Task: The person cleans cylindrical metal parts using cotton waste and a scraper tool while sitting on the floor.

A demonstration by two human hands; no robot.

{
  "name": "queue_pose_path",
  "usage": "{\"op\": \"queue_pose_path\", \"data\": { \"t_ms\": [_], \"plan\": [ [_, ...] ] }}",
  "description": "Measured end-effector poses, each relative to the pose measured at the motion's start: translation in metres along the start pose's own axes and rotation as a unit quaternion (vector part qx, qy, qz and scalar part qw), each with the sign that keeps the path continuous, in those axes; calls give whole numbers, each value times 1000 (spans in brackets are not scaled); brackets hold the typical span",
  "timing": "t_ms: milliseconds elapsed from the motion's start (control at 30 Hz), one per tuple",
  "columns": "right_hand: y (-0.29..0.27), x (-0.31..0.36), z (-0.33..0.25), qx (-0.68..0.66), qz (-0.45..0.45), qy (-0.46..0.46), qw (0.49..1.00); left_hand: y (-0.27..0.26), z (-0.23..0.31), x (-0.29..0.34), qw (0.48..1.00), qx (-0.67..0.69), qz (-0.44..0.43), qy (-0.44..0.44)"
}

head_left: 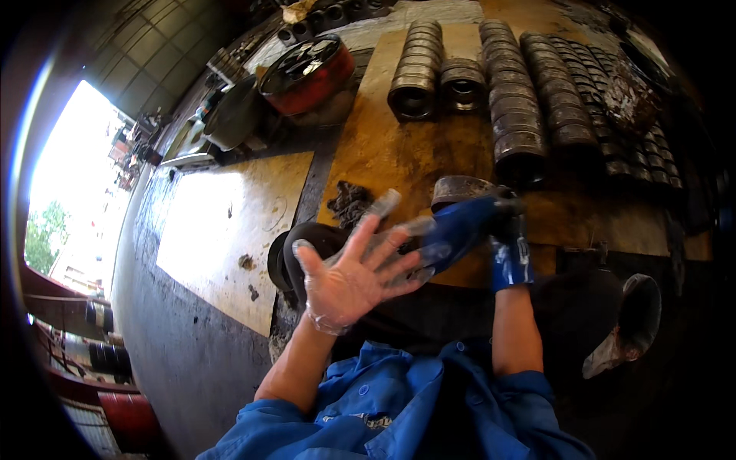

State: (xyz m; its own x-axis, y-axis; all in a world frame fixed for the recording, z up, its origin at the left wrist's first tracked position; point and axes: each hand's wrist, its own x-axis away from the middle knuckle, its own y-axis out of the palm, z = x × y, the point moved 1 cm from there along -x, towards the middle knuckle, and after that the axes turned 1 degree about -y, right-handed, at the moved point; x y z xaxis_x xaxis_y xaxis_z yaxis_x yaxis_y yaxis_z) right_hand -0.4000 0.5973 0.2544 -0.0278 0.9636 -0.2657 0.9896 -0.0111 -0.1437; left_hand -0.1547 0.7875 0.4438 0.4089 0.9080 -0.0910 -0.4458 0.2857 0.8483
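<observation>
My left hand (349,280) is raised with its palm showing and fingers spread, covered by a thin clear plastic glove. It holds nothing. My right hand (512,249) wears a blue work glove with dark fingers, closed on the end of a second blue glove (464,226). That loose glove stretches left toward my left fingertips; whether they touch is hard to tell. Just behind it a metal ring (460,188) rests on the stained yellow-brown board (383,153). A dark crumpled rag (350,202) lies beyond my left fingers.
Rows of stacked metal cylinders (514,100) lie along the far right of the board. A red-sided drum (310,77) and a dark tub (232,115) stand at the far left. Another board (222,222) lies on the floor at left. A pale-rimmed opening (642,314) shows at lower right.
</observation>
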Motion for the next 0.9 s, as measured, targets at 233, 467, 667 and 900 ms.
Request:
{"op": "queue_pose_path", "data": {
  "t_ms": [233,467,667,900],
  "plan": [
    [-20,30,-131,595,123,-230,760,2,38,38,989,-56,43,132],
    [-12,30,-146,655,41,-136,742,-27,52,121,650,-676,296,185],
    [-14,31,-120,579,41,-142,802,-83,11,106,523,-758,353,165],
    [-8,38,-137,564,27,-195,802,-140,94,38,656,-549,376,355]
  ]
}}
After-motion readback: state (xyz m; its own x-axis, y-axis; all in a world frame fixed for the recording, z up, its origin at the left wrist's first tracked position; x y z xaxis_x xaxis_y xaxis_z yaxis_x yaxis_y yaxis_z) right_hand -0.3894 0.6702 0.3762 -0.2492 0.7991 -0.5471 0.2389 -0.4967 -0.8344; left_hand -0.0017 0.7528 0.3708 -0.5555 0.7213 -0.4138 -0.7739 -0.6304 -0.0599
